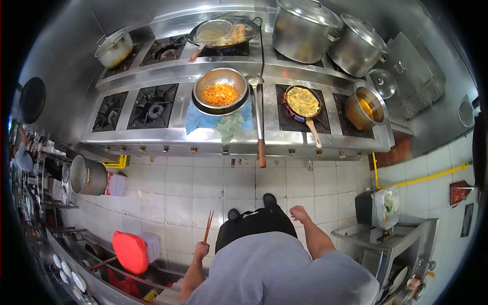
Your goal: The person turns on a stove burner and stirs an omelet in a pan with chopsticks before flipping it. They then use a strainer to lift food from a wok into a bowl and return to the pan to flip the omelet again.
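Note:
My left hand (202,250) is closed round a pair of long wooden chopsticks (209,227), held upright beside my body. My right hand (299,213) hangs on the other side with loosely curled fingers and nothing visible in it. Ahead on the stove, a perforated metal colander (205,80) holds shredded orange food (220,94) over a dark pan, on blue and green cloths. To its right rests a long-handled ladle (257,117). Farther right, a frying pan (315,133) on a burner contains a yellow, omelette-like round (302,101). Both hands are well apart from the stove.
At the back, a wok (190,39) holds a strainer and food in oil. Large lidded pots (305,35) stand back right, with an open pot (356,109) in front. A red-covered stool (130,252) is at my left. Metal shelving (406,244) is at right.

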The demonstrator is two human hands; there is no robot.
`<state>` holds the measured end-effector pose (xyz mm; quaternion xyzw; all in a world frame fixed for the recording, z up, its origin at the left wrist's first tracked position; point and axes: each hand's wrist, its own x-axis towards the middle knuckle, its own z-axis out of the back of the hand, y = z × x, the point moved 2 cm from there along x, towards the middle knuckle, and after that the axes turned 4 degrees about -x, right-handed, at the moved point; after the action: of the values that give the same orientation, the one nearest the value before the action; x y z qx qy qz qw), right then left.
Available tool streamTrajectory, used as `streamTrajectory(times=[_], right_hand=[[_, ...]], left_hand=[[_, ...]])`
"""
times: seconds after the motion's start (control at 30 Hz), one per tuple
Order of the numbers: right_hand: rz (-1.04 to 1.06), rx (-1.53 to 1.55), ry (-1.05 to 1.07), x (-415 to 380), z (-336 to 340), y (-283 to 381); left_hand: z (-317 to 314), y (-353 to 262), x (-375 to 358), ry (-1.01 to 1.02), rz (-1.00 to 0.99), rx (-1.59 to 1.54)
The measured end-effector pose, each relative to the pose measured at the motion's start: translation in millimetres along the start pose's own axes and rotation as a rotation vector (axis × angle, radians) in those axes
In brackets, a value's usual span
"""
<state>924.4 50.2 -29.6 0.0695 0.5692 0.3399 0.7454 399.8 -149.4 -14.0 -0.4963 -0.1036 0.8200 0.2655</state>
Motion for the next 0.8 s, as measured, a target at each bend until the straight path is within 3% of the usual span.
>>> streamTrajectory(times=[0.1,0.17,0.3,0.47,0.53,0.57,0.6,0.67,0.77,0.8], right_hand=[[0.041,0.43,0.078,12,33,30],[0.231,0.598,0.061,55,73,43],[0.317,0.69,-0.283,30,161,170],[0.34,0.48,-0.471,47,204,267],[0.468,0.424,-0.26,86,188,283],[0.471,0.251,-0.385,74,163,297],[0.489,0.169,-0.286,82,145,301],[0.451,0.329,-0.136,44,113,316],[0.437,0.145,-0.314,77,138,282],[0.505,-0.065,-0.473,73,160,273]], left_hand=[[21,2,12,-0.031,-0.064,0.119],[39,-11,17,-0.03,-0.07,0.183],[56,-28,30,-0.119,-0.077,0.069],[39,-56,20,-0.172,-0.091,0.016],[19,-59,19,-0.13,-0.117,0.042],[10,-63,16,-0.086,-0.078,0.042],[0,-65,12,-0.043,-0.039,0.043],[-18,-69,7,0.006,-0.025,0.041],[-33,-78,-3,-0.009,-0.057,0.088],[-32,-90,-11,0.012,-0.05,0.088]])
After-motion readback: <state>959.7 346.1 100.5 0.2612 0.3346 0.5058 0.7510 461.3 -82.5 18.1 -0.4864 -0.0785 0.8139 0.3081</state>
